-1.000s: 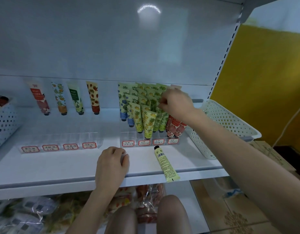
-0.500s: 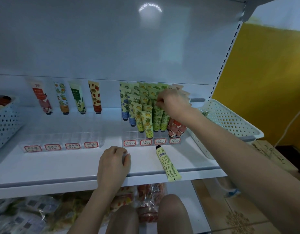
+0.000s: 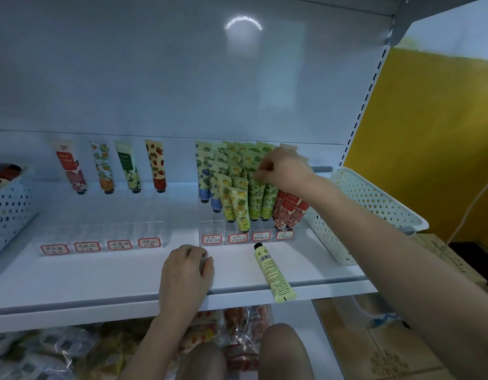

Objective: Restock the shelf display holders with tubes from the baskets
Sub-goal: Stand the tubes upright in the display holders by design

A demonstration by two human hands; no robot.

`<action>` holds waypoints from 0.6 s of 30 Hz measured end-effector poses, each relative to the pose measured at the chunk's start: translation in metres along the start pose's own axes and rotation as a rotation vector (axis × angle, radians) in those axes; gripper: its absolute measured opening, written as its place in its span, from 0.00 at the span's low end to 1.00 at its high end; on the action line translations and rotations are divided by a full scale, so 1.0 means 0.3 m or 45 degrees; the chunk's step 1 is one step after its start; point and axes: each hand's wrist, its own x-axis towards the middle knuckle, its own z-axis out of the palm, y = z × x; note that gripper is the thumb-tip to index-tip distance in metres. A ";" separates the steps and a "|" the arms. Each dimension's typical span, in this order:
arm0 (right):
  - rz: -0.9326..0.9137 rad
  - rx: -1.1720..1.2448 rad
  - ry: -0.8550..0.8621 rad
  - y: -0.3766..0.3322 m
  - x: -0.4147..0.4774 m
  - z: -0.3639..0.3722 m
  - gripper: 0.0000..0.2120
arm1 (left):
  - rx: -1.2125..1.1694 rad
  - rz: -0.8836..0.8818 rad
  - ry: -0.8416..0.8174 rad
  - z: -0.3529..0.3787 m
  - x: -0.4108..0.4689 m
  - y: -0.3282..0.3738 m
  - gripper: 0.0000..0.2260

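On the white shelf (image 3: 105, 281) a clear right holder (image 3: 247, 237) stands packed with rows of tubes: blue-flowered, pineapple, green and red. My right hand (image 3: 285, 168) reaches over them and pinches the top of a green tube (image 3: 255, 198) in the third row. My left hand (image 3: 186, 272) rests on the shelf's front edge with curled fingers, holding nothing that I can see. A pale yellow tube (image 3: 273, 272) lies loose on the shelf, its tail over the edge. The clear left holder (image 3: 100, 242) has just one tube at the back of each row.
A white perforated basket (image 3: 374, 204) sits at the shelf's right end, another basket (image 3: 9, 209) at the left end. Packaged goods fill the shelf below. My knees show at the bottom. Cardboard boxes stand on the floor to the right.
My right hand has shifted slightly right and down among the green tubes. The left hand and the loose yellow tube have stayed put.
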 end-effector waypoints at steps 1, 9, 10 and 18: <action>-0.004 0.004 -0.002 0.000 -0.003 -0.002 0.12 | 0.003 0.000 0.000 -0.001 0.000 0.001 0.06; -0.071 -0.219 0.023 -0.012 -0.005 0.020 0.10 | 0.019 -0.001 0.018 -0.004 -0.005 0.003 0.06; -0.063 -0.213 0.020 -0.009 -0.002 0.021 0.10 | 0.024 -0.008 0.011 -0.003 -0.005 0.002 0.07; 0.017 -0.237 0.001 -0.006 -0.002 0.015 0.09 | 0.014 -0.044 -0.026 0.001 -0.005 -0.002 0.06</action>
